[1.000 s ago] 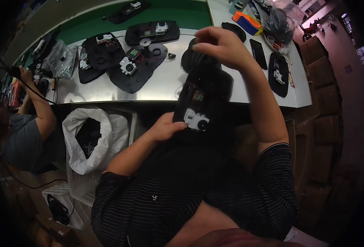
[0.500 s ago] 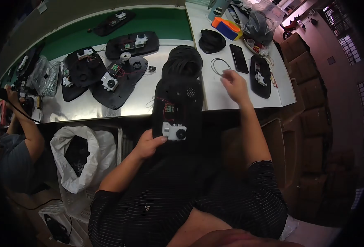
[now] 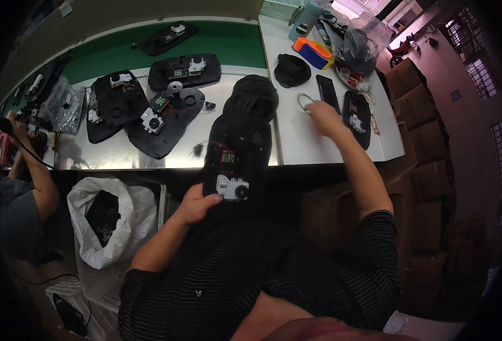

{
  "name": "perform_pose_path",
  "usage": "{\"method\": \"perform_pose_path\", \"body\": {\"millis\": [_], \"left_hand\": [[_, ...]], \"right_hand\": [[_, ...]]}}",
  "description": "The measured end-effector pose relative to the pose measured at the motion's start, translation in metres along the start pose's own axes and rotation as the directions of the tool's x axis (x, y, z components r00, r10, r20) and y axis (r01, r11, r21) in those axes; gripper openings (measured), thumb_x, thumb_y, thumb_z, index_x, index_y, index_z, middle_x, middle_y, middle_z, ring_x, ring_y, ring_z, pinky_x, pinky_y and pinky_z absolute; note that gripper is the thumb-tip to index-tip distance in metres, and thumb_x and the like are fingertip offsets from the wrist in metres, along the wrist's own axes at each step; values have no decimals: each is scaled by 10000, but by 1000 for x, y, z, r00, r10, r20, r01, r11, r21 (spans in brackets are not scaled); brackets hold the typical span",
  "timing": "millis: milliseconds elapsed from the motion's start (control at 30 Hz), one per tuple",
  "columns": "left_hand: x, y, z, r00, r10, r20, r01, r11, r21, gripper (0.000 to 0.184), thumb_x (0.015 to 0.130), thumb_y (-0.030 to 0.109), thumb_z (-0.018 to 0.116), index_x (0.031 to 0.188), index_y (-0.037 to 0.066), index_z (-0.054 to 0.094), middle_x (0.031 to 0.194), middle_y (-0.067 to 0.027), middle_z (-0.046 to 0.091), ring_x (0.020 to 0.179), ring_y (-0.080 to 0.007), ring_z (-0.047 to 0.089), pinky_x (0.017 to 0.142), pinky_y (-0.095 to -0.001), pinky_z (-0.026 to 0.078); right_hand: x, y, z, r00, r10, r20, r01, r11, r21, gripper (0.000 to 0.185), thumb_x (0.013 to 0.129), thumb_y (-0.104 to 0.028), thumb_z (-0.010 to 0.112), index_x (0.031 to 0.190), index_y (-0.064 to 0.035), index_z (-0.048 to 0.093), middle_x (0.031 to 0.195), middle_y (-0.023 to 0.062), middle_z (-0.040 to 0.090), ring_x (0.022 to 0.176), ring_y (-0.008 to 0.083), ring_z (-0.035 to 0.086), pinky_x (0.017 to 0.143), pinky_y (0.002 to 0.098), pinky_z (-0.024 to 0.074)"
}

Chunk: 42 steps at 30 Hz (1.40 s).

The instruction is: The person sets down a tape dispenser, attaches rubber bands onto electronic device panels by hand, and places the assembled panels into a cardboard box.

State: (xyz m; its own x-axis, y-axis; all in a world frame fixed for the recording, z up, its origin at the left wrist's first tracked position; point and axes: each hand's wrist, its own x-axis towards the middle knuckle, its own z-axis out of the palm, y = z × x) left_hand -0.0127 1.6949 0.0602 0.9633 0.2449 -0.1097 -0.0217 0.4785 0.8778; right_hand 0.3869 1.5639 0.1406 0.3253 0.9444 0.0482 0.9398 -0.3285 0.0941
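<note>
My left hand (image 3: 198,203) is closed on the lower left edge of a black molded panel (image 3: 245,149), thumb beside the white module (image 3: 232,187) with a dark round lens-like part. A small green circuit board with red wires (image 3: 227,160) sits above that module. Over the white tabletop, my right hand (image 3: 326,118) pinches a thin grey loop of wire or cord (image 3: 301,98) with its fingertips; the hand is slightly blurred. Touching the panel's far end is a bundle of black cords (image 3: 253,96).
Several similar black panels (image 3: 165,122) lie on the metal bench. Near my right hand are a black phone (image 3: 328,94), another panel (image 3: 356,119), a black coil (image 3: 292,70) and an orange-blue tape dispenser (image 3: 313,54). A white sack (image 3: 143,210) stands below; a co-worker's arm (image 3: 38,170) is left.
My right hand has come down onto the loop and gripped it, and the loop now looks narrower and tilted. My left hand still holds the panel, shifted slightly left in view.
</note>
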Motion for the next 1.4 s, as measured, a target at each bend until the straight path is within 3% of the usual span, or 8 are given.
{"method": "perform_pose_path", "body": {"millis": [300, 467, 600, 667, 967, 1133, 1200, 1400], "left_hand": [[5, 5, 4, 1000, 10, 11, -10, 1000, -19, 368, 840, 24, 516, 1202, -43, 534, 1158, -121, 602, 1078, -199, 562, 961, -324, 418], [4, 1, 1, 999, 31, 23, -30, 999, -30, 369, 840, 25, 516, 1203, -41, 531, 1162, -120, 599, 1076, -198, 562, 965, -329, 416], [8, 2, 4, 999, 31, -19, -32, 998, -57, 345, 846, 16, 514, 1185, -39, 542, 1143, -113, 607, 1062, -191, 565, 954, -321, 422], [7, 3, 5, 997, 23, -71, -28, 997, -70, 336, 849, 16, 514, 1179, -38, 546, 1134, -109, 610, 1057, -187, 566, 948, -317, 425], [20, 2, 16, 964, 233, -132, -178, 925, 336, 264, 857, 61, 523, 1101, 4, 605, 1029, -83, 660, 962, -161, 606, 868, -289, 456], [16, 18, 29, 932, 324, -160, -188, 812, 552, 249, 846, 84, 532, 1072, 17, 612, 949, -135, 670, 882, -222, 643, 803, -306, 482], [14, 22, 33, 919, 359, -164, -201, 783, 589, 245, 842, 88, 534, 1063, 14, 610, 928, -155, 667, 863, -248, 650, 782, -313, 487], [14, 21, 33, 900, 411, -147, -209, 702, 681, 156, 831, 83, 537, 940, -8, 601, 795, -191, 626, 752, -354, 625, 674, -382, 492]], "right_hand": [[-8, 2, -9, 991, 114, -68, -77, 913, 400, 163, 792, -26, 550, 908, -11, 663, 896, 171, 649, 855, 325, 617, 782, 352, 489], [-8, 4, -25, 953, 285, 102, -297, 814, 499, 152, 798, -98, 593, 906, -2, 641, 866, 143, 654, 824, 252, 628, 743, 332, 486], [-12, 14, -24, 957, 290, 1, -230, 756, 613, 157, 818, -130, 610, 911, -5, 620, 823, 87, 652, 795, 170, 622, 701, 302, 483], [-16, -2, -41, 938, 340, 61, -231, 485, 843, 136, 829, -114, 598, 903, 0, 605, 811, 69, 655, 755, 134, 621, 680, 276, 483], [-23, -87, -83, 991, 129, -40, 9, 232, 973, 107, 867, -46, 587, 941, 31, 587, 796, 65, 639, 719, 110, 615, 607, 218, 481], [-27, -125, -90, 994, 53, -99, 69, 411, 909, 100, 850, -30, 603, 937, 16, 614, 807, 65, 644, 707, 110, 612, 618, 219, 484], [-33, -136, -95, 964, -95, -250, 254, 618, 744, 92, 847, -2, 589, 930, 34, 598, 795, 74, 636, 716, 115, 609, 641, 242, 499], [-41, -158, -93, 913, -253, -319, 399, 714, 575, 92, 779, 15, 629, 869, 6, 614, 793, 116, 625, 697, 233, 621, 623, 290, 491]]}}
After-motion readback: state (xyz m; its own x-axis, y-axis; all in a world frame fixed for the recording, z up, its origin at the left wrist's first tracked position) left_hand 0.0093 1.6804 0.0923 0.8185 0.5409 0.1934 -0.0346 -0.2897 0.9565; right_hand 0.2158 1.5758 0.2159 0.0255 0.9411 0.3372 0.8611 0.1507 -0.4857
